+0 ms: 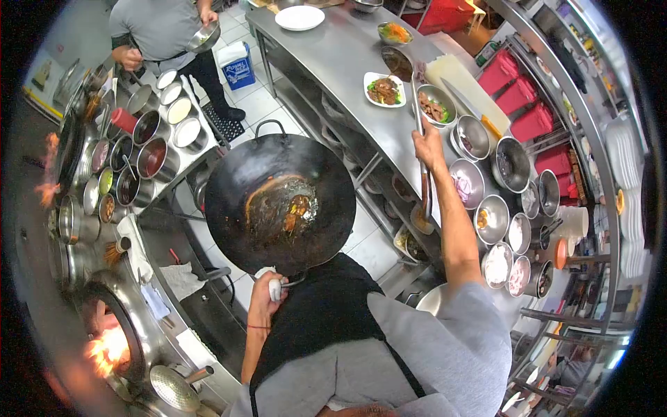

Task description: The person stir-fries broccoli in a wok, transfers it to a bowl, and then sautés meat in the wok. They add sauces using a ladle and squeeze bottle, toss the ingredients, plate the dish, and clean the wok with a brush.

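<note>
My left hand [267, 296] is closed round the loop handle of a large black wok [236, 174], with a folded white cloth [275, 285] between palm and metal. The wok is tilted, and its bottom shows brown sauce residue and a few scraps. My right hand [429, 144] grips a long-handled ladle [424, 177] over the steel counter. The ladle's dark, shiny bowl end appears to be near the counter's far side. Close to that hand are a metal bowl [448, 103] of meat and greens and a white plate [369, 98] of meat over greens.
Flames rise from a burner [108, 347] at lower left, near a strainer [174, 389]. Sauce pots [158, 158] line the left side. A co-worker [156, 31] holds a metal bowl at upper left. A knife [460, 96] lies on the cutting board [479, 90]; several ingredient bowls [472, 139] stand right.
</note>
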Demonstrator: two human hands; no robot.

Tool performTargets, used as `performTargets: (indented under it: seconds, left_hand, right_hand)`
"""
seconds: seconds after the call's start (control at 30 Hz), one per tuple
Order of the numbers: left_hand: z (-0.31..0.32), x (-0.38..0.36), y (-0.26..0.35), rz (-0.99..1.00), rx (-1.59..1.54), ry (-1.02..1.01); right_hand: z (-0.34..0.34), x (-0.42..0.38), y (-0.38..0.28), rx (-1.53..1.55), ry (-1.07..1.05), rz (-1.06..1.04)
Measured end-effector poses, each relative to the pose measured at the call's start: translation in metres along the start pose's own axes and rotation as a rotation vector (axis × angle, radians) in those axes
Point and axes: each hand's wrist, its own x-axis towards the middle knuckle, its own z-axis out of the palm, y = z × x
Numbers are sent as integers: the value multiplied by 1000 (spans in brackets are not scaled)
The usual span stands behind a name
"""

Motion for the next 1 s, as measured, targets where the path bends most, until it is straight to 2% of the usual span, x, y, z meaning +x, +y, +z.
performTargets:
  seconds: [0.17, 0.23, 0.3, 0.37, 0.47, 0.57, 0.7, 0.83, 0.87, 0.9, 1.0]
  left_hand:
    - [-15, 8, 3, -15, -16, -44]
    - [-21, 7, 5, -10, -19, -39]
    - [-21, 6, 10, 22, 19, -45]
    - [-23, 5, 13, 27, 1, -63]
    - [-31, 9, 16, 33, 18, -78]
    - [-35, 10, 21, 45, 22, -95]
    - [-37, 14, 24, 48, 24, -132]
    - [-29, 10, 31, 76, 60, -87]
    - [-31, 12, 31, 94, 72, -97]
    - [-33, 14, 31, 112, 87, -109]
    - [-34, 13, 37, 129, 128, -108]
  right_hand:
    - [-3, -9, -8, -38, -43, -28]
    - [1, -12, -2, 52, -1, 15]
    - [0, -9, -6, 152, -115, 158]
    - [9, -16, -10, 167, -11, 141]
    - [8, -17, -16, 184, -18, 183]
    - [7, -21, -20, 294, -55, 248]
    - [1, -72, -63, 755, -133, 335]
    - [4, -144, -112, 523, -420, 416]
    - [12, -158, -114, 449, -463, 494]
    - [20, -170, -120, 386, -583, 469]
    - [64, -192, -101, 190, -721, 445]
